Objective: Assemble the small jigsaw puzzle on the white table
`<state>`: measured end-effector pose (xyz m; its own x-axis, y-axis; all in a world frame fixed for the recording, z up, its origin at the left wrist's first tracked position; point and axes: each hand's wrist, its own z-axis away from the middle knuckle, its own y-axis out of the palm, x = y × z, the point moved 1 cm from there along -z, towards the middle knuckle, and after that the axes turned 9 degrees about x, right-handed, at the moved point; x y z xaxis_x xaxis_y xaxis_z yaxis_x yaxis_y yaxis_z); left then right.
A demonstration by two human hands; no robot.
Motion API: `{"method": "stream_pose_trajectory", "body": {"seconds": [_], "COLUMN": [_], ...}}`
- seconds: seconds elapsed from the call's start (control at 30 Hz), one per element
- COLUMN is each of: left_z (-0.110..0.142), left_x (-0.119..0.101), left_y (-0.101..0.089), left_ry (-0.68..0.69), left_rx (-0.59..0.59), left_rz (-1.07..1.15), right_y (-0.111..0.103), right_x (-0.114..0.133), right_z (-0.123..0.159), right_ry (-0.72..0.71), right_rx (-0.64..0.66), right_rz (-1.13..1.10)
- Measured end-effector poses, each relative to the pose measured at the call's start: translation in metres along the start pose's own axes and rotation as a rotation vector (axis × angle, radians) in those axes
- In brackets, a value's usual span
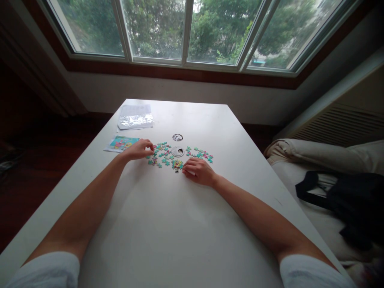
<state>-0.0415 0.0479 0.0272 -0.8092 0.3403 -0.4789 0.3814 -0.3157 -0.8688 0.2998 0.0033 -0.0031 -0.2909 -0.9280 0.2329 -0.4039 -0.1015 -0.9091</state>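
Many small jigsaw puzzle pieces [164,155], mostly turquoise with bits of pink and yellow, lie spread over the white table. At the left edge of the spread, my left hand [138,149] has its thumb and fingertips drawn together at a puzzle piece. My right hand [199,171] rests on the table with curled fingers, beside a small joined cluster of pieces [177,164] showing a yellow figure. What its fingertips hold, if anything, is hidden. A tiny separate piece [177,171] lies just in front of the cluster.
A colourful picture sheet [121,143] lies left of my left hand. Behind it is a clear plastic bag on paper [135,116]. A round grommet [178,151] and a round opening [177,137] are mid-table [180,232]. Dark cloth [357,200] lies on a pale seat at right.
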Motion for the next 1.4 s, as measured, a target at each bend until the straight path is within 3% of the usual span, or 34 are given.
{"method": "stream_pose_trajectory", "body": {"seconds": [0.17, 0.37, 0.5, 0.67, 0.8, 1.07, 1.4], "left_z": [0.0, -0.003, -0.004, -0.008, -0.017, -0.038, -0.061], "left_x": [0.017, 0.01, 0.008, -0.007, -0.024, -0.036, -0.057], "left_y": [-0.002, 0.004, 0.008, 0.026, 0.04, 0.037, 0.034], "left_ry": [-0.122, -0.113, -0.095, -0.051, 0.038, -0.022, -0.136], "left_rx": [-0.049, -0.034, -0.087, -0.265, -0.321, -0.238, -0.218], "left_rz": [-0.036, -0.084, -0.143, -0.18, -0.19, -0.248, -0.356], "right_y": [0.0, -0.001, -0.001, -0.002, -0.001, 0.001, 0.0], "right_x": [0.0, 0.001, 0.001, 0.002, 0.002, 0.001, 0.001], "right_z": [0.0, 0.0, -0.001, -0.001, -0.001, -0.002, -0.002], "right_ry": [0.002, 0.004, 0.007, 0.012, 0.01, 0.023, 0.01], "right_rx": [-0.004, 0.0, 0.003, 0.0, -0.001, 0.01, 0.007], "right_rz": [0.006, 0.002, 0.0, -0.008, -0.004, -0.004, 0.001]}}
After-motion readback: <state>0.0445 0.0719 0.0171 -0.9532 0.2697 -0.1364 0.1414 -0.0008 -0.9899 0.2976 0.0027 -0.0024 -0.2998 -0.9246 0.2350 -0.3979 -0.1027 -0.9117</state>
